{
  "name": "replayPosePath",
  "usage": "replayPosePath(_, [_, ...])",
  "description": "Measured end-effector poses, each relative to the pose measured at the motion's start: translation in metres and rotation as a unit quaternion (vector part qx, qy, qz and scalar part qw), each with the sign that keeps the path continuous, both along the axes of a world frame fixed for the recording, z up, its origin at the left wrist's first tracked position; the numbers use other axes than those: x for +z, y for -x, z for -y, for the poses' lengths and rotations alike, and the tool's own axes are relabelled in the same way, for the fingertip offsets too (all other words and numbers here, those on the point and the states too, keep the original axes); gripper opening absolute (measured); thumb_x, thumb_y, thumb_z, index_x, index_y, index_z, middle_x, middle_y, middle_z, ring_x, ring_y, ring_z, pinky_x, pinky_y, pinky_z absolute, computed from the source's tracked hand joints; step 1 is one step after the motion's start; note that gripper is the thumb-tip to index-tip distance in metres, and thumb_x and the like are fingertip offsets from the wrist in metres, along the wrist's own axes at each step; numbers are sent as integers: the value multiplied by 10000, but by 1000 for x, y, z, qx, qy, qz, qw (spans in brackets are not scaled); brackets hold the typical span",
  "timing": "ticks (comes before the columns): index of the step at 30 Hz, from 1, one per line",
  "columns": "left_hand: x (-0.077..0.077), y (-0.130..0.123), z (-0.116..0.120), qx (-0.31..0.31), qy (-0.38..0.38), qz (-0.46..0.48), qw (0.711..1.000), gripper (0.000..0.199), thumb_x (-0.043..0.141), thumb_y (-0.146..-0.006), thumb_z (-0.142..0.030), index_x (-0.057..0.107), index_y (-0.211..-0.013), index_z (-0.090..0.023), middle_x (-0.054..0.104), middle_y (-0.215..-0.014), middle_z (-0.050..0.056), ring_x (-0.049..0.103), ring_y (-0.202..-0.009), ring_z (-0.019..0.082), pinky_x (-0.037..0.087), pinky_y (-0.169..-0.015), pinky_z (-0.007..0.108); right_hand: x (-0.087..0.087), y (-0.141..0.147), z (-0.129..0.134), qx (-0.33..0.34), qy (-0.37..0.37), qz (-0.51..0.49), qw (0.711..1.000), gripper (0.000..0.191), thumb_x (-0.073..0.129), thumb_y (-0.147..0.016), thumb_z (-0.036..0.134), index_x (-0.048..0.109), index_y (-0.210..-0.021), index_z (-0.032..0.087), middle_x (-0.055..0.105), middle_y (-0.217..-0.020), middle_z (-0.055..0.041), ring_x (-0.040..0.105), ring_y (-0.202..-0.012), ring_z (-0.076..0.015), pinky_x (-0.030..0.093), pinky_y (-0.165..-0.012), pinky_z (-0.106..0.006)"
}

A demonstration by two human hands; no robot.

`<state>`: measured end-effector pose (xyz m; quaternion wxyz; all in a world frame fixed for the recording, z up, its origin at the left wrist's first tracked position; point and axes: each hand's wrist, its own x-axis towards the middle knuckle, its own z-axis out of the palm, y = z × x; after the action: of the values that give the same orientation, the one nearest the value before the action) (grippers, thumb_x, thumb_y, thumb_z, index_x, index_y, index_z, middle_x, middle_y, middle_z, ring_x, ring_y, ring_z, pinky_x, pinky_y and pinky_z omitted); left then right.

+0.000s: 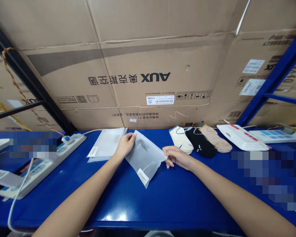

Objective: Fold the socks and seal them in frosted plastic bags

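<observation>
A frosted plastic bag (145, 156) with a white label near its lower corner hangs tilted between my two hands. My left hand (126, 144) pinches its upper left corner. At the right corner, my right hand (176, 157) holds the edge between thumb and fingers. Behind my left hand, a small stack of similar frosted bags (107, 141) lies on the blue table (128, 204). To the right of my right hand are folded socks: a cream one (181, 140), a black one (201, 142) and a beige one (216, 139).
A white power strip (43, 164) with plugs and a cable runs along the left. White trays (243, 136) with a red-and-white stick lie at the back right. Large cardboard (128, 59) stands behind the table, between a black post (32, 72) and a blue post (273, 79).
</observation>
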<state>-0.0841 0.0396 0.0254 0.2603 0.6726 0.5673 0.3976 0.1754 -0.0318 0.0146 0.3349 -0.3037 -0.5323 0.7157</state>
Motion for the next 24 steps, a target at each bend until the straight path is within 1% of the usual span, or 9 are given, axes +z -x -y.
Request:
replayPosePath(2, [-2, -4, 3, -21, 12, 24, 999, 404, 491, -813, -564, 593, -695, -191, 594, -644, 10, 544, -634, 189, 398, -594, 281, 0, 0, 0, -8, 0, 12, 1000, 285, 642, -745, 363, 432, -627, 209, 491, -448, 69, 442, -382, -88, 487, -519, -268])
replayPosePath(5, [-4, -13, 10, -69, 64, 58, 994, 420, 525, -786, -589, 599, -691, -187, 590, -637, 2, 527, -597, 172, 386, -561, 269, 1, 3, 2, -86, -22, 41, 995, 282, 668, -766, 417, 490, -730, 201, 519, -540, 68, 478, -437, -84, 378, -427, -191])
replayPosePath(7, [-6, -20, 16, -102, 101, 68, 987, 426, 546, -775, -596, 592, -678, -184, 568, -614, -11, 502, -565, 153, 369, -543, 259, 3, 6, 4, -114, -45, 59, 991, 289, 703, -761, 422, 534, -853, 207, 537, -621, 72, 459, -460, -64, 319, -411, -162])
replayPosePath(10, [-7, -30, 26, -138, 134, 74, 979, 431, 578, -771, -596, 603, -687, -175, 567, -619, -17, 493, -563, 137, 363, -543, 247, 7, 11, 7, -93, -57, 77, 991, 352, 729, -748, 424, 538, -964, 223, 574, -718, 67, 471, -479, -57, 330, -426, -164])
replayPosePath(13, [-6, -36, 32, -169, 155, 93, 969, 423, 601, -774, -589, 626, -725, -169, 587, -654, -16, 510, -589, 132, 374, -563, 238, 9, 12, 9, -90, -65, 85, 990, 330, 699, -772, 454, 530, -933, 220, 560, -701, 71, 493, -485, -66, 361, -443, -177])
replayPosePath(16, [-8, -38, 34, -176, 182, 120, 960, 418, 614, -768, -590, 628, -746, -173, 583, -645, -24, 510, -576, 127, 376, -567, 236, 8, 11, 9, -103, -70, 80, 989, 344, 696, -771, 466, 526, -947, 225, 549, -690, 79, 497, -481, -70, 382, -452, -187])
replayPosePath(20, [-11, -37, 33, -159, 214, 153, 952, 408, 646, -743, -586, 611, -743, -179, 576, -643, -27, 514, -575, 128, 382, -566, 236, 6, 9, 5, -113, -70, 89, 987, 340, 697, -766, 453, 548, -961, 217, 568, -726, 68, 507, -499, -68, 390, -461, -186])
replayPosePath(24, [-11, -37, 34, -145, 236, 188, 942, 428, 679, -708, -599, 584, -728, -182, 574, -637, -26, 519, -565, 129, 385, -559, 237, 3, 7, 3, -120, -70, 113, 984, 295, 661, -786, 449, 596, -943, 207, 557, -674, 59, 505, -523, -79, 402, -477, -186])
